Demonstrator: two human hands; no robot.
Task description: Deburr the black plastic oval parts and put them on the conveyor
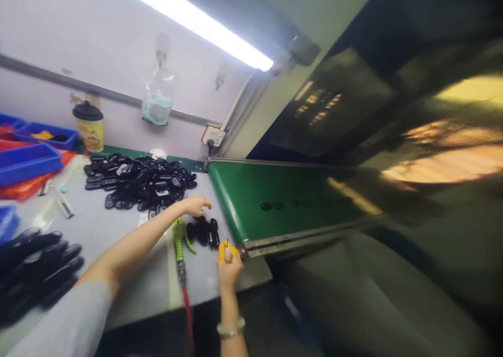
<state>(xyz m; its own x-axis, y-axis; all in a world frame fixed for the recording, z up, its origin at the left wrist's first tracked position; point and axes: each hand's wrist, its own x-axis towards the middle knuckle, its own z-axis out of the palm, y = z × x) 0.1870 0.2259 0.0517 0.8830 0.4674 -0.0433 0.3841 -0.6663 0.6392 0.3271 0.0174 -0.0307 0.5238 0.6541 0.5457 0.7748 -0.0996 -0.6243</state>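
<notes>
My left hand, with yellow finger covers, reaches over a small group of black oval pieces near the table's right edge. Its visible fingers are apart, and I make out nothing held in them. My right hand, also in yellow finger covers, is closed around a small white-handled tool with a thin dark tip; its exact kind is unclear. Between my arms lies a green air blow gun on a red hose. Behind my left hand spreads a large pile of glossy black oval pieces.
A green conveyor belt adjoins the table on the right, carrying several black ovals. Blue bins, a yellow cup and another black pile stand at left. A lamp hangs overhead. The right side is blurred.
</notes>
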